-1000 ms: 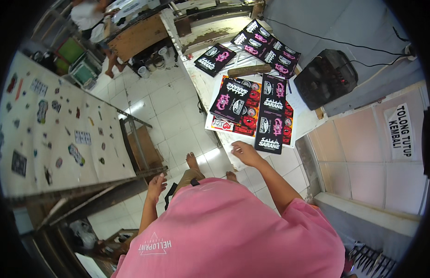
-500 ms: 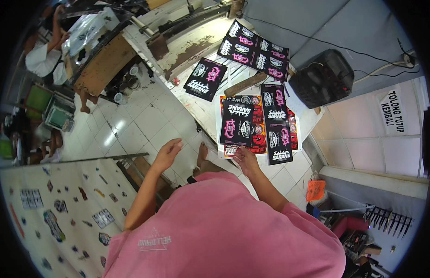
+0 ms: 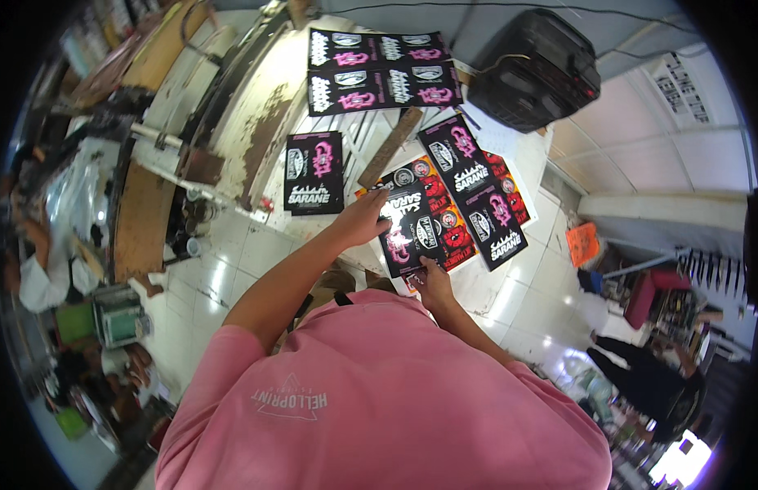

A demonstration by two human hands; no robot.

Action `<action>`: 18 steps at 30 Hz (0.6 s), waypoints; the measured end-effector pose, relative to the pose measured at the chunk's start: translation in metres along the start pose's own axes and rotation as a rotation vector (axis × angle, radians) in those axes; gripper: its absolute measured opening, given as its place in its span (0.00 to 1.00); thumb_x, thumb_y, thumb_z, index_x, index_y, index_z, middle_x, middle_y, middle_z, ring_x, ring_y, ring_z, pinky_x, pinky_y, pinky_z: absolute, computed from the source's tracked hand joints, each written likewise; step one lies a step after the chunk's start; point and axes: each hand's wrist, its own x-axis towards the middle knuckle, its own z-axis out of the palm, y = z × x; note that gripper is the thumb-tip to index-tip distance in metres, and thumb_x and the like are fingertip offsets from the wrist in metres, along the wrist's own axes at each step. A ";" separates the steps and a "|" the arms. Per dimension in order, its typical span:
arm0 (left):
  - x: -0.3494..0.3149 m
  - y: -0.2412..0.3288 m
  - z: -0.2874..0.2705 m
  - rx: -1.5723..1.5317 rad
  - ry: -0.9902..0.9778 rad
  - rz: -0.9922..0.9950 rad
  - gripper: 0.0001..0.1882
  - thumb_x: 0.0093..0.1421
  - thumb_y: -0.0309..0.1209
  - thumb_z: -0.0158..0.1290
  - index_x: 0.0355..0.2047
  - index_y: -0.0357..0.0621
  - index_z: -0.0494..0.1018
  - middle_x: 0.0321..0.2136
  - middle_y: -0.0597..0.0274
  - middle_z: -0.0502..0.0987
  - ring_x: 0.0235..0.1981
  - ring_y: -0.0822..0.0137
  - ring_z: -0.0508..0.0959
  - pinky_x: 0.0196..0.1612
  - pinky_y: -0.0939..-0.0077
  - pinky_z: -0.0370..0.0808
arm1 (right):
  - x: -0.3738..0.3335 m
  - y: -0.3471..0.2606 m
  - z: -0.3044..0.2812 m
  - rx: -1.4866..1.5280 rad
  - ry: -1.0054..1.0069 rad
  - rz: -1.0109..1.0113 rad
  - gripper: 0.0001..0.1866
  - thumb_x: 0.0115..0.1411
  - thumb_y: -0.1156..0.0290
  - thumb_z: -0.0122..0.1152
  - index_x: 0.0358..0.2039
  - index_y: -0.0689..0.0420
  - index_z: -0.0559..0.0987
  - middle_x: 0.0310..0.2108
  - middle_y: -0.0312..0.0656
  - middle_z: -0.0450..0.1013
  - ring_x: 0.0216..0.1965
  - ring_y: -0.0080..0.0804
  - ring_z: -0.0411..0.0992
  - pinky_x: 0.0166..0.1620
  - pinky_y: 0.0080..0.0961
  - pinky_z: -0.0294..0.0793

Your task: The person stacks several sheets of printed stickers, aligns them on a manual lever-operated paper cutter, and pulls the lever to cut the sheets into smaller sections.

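A black printed sheet (image 3: pixel 424 245) with pink and white designs lies on top of red and orange printed sheets (image 3: pixel 454 233) on the worktable. My left hand (image 3: pixel 365 219) grips its left edge, fingers bent at the upper corner. At the near edge my right hand (image 3: pixel 433 287) pinches the same sheet, thumb on top and the other fingers mostly hidden beneath. To the right, a longer strip of black printed sheets (image 3: pixel 475 192) overlaps the red ones. A small black stack (image 3: pixel 314 173) sits apart on the left.
A worn wooden bar (image 3: pixel 390 149) lies just beyond the sheets. Large black printed sheets (image 3: pixel 383 73) cover the table's far side, beside a black speaker (image 3: pixel 536 69). An orange sheet (image 3: pixel 582 244) is off to the right. Other people sit at far left; another person (image 3: pixel 653 384) is at right.
My left hand has come from open air onto the black sheet's left edge. My right hand stays at the near edge. The whole view has turned, shifting the table within it.
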 end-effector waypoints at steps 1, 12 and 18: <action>0.018 -0.003 0.001 0.025 -0.039 0.004 0.38 0.59 0.40 0.62 0.64 0.33 0.61 0.57 0.39 0.71 0.58 0.42 0.73 0.59 0.54 0.72 | 0.001 0.001 0.001 0.010 0.023 -0.013 0.14 0.65 0.67 0.60 0.49 0.55 0.72 0.43 0.39 0.71 0.45 0.31 0.72 0.47 0.37 0.73; 0.082 0.005 0.007 0.257 -0.318 0.141 0.23 0.55 0.23 0.53 0.51 0.20 0.69 0.40 0.39 0.79 0.45 0.46 0.81 0.48 0.60 0.80 | 0.001 0.028 0.019 0.104 0.227 -0.246 0.14 0.59 0.77 0.63 0.46 0.62 0.76 0.42 0.41 0.79 0.40 0.32 0.78 0.46 0.33 0.81; 0.083 -0.024 0.033 0.289 -0.366 0.127 0.30 0.53 0.22 0.56 0.56 0.24 0.62 0.47 0.31 0.72 0.48 0.37 0.77 0.52 0.50 0.76 | 0.007 0.035 0.035 0.141 0.318 -0.314 0.16 0.58 0.79 0.65 0.46 0.64 0.75 0.42 0.45 0.79 0.39 0.35 0.81 0.43 0.34 0.83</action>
